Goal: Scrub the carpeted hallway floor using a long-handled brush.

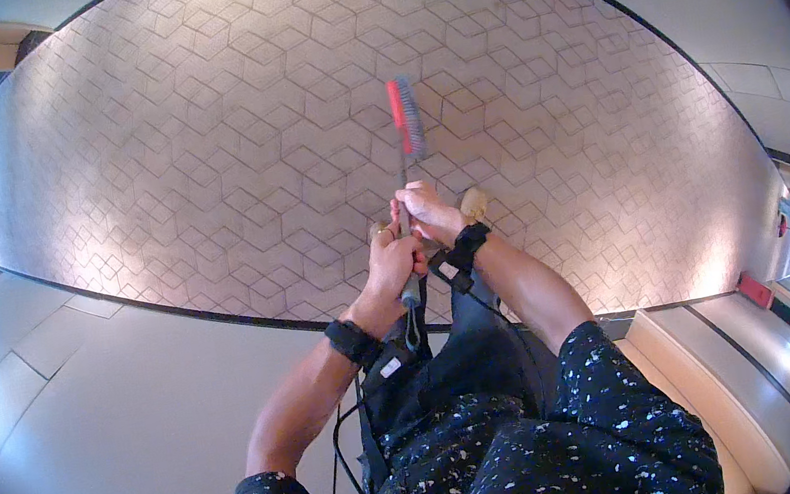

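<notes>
A long-handled brush (400, 119) with a red head and grey-blue bristles points away from me over the patterned carpet (231, 156). Its bristles face right, and the head looks slightly blurred. I cannot tell whether it touches the carpet. My left hand (394, 256) is wrapped around the lower handle near its grey end (411, 295), where a hanging loop (412, 328) dangles. Farther up, my right hand (427, 206) grips the same handle, just below the brush head. Both wrists wear black straps with small boxes and cables.
Below my right wrist shows a tan shoe (474, 203); the other shoe is mostly hidden behind my left hand. A pale wall (134, 435) with dark skirting runs along the left. Wooden trim (719, 398) edges the lower right, near a red object (755, 289).
</notes>
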Demonstrator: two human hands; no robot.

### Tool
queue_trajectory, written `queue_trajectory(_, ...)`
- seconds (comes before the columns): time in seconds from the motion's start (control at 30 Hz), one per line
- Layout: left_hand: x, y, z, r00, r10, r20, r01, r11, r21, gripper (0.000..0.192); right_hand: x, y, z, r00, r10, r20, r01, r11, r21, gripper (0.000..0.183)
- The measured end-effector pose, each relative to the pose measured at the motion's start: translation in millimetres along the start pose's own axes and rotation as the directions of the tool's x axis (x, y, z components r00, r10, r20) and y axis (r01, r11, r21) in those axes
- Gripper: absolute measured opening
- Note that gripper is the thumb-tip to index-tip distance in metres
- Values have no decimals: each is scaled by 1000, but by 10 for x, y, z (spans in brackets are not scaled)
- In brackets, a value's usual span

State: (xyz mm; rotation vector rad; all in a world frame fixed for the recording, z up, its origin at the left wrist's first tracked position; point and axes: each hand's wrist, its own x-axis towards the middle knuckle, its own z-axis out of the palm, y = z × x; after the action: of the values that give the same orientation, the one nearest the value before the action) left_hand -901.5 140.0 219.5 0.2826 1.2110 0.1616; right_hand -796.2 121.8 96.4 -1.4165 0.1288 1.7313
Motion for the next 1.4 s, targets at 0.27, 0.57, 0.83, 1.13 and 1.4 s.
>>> queue_trajectory(0.27,-256,290,71,949,228,-218,-196,968,159,12,279,-60,752,924,-2,383,2,1000,-1,15)
queue_trajectory(0.57,-67,990,-22,971,164,175,-195,965,178,49,137,-979,491,959,-218,178,199,973,119,11)
queue_trajectory(0.83,791,1016,426,913,-34,406,-79,963,257,55,369,-1448,-383,977,-114,-178,140,980,142,16)
queue_trajectory(1.13,824,1273,746,998,-47,42,52,992,-117,27,1061,-1526,-195,988,55,147,-34,989,-141,16)
queue_trajectory(1.4,437,1835,1265,967,167,-191,-171,985,-3,22,1183,-2006,533,911,24,412,1,998,-62,15)
